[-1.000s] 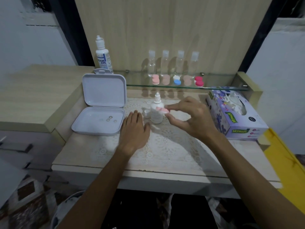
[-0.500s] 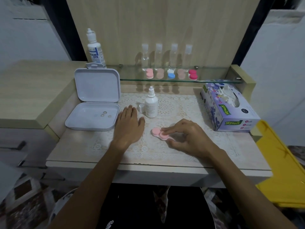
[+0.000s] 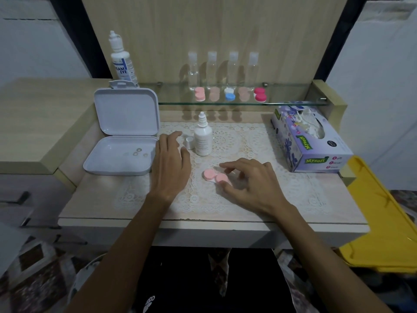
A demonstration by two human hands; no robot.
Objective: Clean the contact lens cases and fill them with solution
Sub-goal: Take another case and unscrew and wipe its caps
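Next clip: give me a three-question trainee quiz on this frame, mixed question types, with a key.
1. True or false: the small white bottle on the lace mat has its cap on.
2. How many lens cases sit on the glass shelf?
3. The pink lens case lies: A) in the white box B) on the mat by the right hand C) on the tissue box

Key: 1 false, its cap stands beside it; 2 five; 3 B.
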